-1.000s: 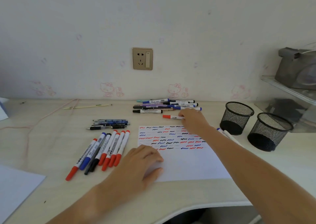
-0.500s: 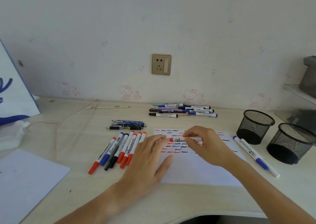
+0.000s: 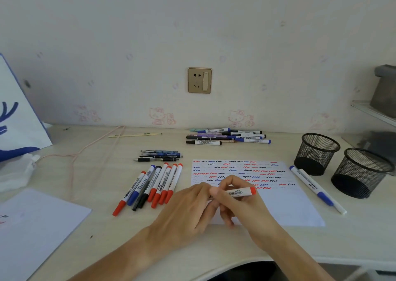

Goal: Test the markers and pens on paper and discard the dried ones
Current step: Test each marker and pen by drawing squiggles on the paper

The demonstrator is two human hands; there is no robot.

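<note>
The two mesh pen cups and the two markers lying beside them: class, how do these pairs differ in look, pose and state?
The mesh cups stand upright; the two markers lie flat. The cups are black and round; the markers are white, slim, blue-capped. The cups look empty; the markers touch each other side by side. Both pairs sit on the desk, right of the test paper.

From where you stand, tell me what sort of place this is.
Probably a home desk in a child's room: cartoon-cat stickers on the wall, a wall socket above the desk, and mesh pen cups beside scribbled paper.
</note>
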